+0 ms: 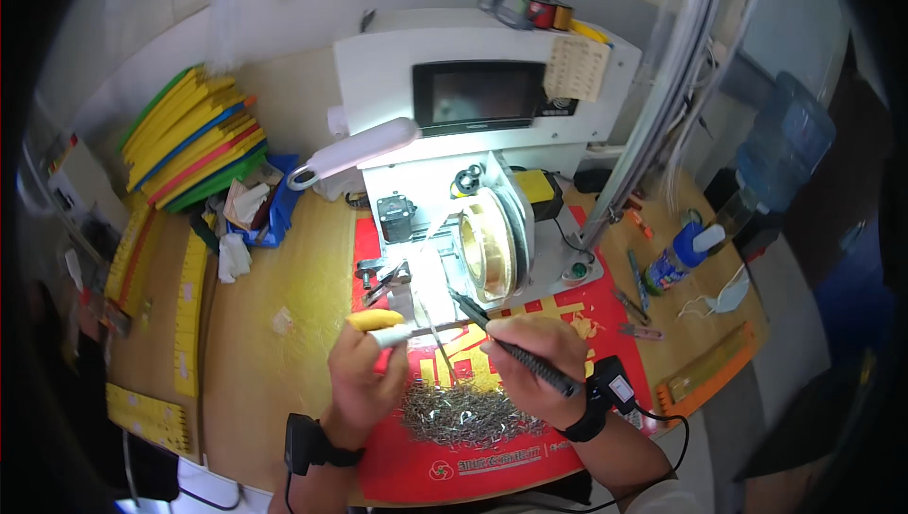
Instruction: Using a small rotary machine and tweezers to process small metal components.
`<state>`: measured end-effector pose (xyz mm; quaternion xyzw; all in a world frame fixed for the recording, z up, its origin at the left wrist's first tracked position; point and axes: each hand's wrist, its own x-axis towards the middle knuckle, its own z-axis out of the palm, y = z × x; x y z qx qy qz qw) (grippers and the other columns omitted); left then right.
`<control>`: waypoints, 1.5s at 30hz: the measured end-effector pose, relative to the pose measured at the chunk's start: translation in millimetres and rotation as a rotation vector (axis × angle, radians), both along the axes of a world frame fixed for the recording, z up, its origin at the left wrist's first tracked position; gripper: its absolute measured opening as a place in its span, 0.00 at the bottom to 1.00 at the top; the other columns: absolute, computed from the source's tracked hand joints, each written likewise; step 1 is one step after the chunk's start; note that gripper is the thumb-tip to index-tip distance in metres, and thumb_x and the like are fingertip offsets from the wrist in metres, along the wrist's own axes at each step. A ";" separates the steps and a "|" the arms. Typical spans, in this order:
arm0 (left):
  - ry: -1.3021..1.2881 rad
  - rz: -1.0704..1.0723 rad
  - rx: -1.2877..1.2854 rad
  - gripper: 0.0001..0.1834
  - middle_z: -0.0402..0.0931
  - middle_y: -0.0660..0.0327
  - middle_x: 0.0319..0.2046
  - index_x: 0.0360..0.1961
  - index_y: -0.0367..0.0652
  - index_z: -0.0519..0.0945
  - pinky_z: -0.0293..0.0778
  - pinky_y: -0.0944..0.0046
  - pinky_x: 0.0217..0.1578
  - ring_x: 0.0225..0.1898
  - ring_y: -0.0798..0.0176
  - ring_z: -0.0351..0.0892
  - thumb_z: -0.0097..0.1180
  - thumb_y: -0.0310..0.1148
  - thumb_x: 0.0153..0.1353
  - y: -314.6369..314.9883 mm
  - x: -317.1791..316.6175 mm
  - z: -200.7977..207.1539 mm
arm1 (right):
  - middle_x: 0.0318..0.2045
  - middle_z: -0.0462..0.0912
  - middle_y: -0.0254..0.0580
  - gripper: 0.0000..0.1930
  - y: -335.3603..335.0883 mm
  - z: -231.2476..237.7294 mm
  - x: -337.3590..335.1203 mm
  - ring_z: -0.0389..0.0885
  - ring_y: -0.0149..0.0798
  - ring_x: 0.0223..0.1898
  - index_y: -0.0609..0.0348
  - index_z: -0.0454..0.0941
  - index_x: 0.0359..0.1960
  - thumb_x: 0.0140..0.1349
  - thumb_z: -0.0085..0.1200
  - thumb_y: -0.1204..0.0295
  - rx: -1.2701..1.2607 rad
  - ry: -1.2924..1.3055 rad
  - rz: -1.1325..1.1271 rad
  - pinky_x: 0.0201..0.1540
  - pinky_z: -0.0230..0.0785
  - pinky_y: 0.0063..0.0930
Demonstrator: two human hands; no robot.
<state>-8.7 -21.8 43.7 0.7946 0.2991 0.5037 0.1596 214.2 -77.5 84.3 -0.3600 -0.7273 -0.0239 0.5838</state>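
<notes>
My right hand [549,353] grips a slim black tool with a ribbed handle [530,358]. Its narrow tip points up and left toward a brightly lit white machine [383,46]. My left hand [364,377] is curled in a pinch close to the machine's front, with a yellow cover [374,319] and a white cover [389,335] on its fingers. Whatever it pinches is too small to make out. Between my hands a heap of small metal pieces [463,418] lies on a red mat [397,471]. A gold-coloured reel [484,244] stands upright on the machine.
A pink-white lamp [364,150] hangs over the machine. Stacked yellow, green and blue trays [194,140] stand at left, beside a blue bin [279,216]. A blue bottle [673,263], pliers [641,331], a face mask [728,292] and an orange-edged tray [705,372] lie right. Cables run from both wrist straps.
</notes>
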 end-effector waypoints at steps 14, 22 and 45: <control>0.357 0.062 -0.235 0.14 0.76 0.56 0.53 0.50 0.34 0.84 0.74 0.69 0.34 0.33 0.71 0.71 0.64 0.16 0.63 58.9 -4.2 98.4 | 0.35 0.77 0.35 0.23 -10.3 -40.9 -2.7 0.83 0.37 0.35 0.47 0.75 0.61 0.65 0.65 0.69 -0.002 -0.118 0.053 0.32 0.77 0.33; 0.448 0.055 -0.241 0.06 0.79 0.54 0.49 0.40 0.32 0.84 0.75 0.67 0.34 0.37 0.67 0.78 0.66 0.18 0.62 72.0 -8.4 92.2 | 0.37 0.76 0.36 0.22 -3.0 -51.7 -18.2 0.83 0.39 0.36 0.49 0.74 0.61 0.65 0.62 0.71 -0.021 -0.176 0.057 0.34 0.79 0.33; 0.272 -0.053 -0.283 0.06 0.74 0.59 0.43 0.40 0.33 0.83 0.63 0.69 0.28 0.28 0.72 0.65 0.62 0.19 0.61 78.2 -7.4 87.9 | 0.34 0.77 0.38 0.18 13.6 -60.2 -26.3 0.82 0.40 0.35 0.52 0.78 0.57 0.65 0.61 0.70 -0.112 -0.162 -0.036 0.35 0.75 0.35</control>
